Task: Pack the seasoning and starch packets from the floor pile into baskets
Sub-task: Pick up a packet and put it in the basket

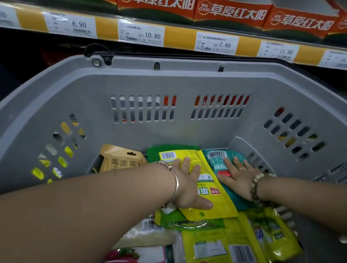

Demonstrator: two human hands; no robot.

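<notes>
While both arms reach into the grey basket (pixel 176 81), the left hand (pixel 186 185) lies flat with straight fingers on a yellow packet (pixel 218 202). Just beside it, the right hand (pixel 237 180) presses spread fingers on a teal packet (pixel 219 163).

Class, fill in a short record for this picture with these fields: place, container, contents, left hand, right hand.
place: shop aisle, shelf with price labels behind
container: grey basket, slotted walls
contents: yellow packet, teal packet, more packets lying loose
left hand: flat on the yellow packet, bangle on wrist
right hand: flat on the teal packet, bead bracelet on wrist
</notes>
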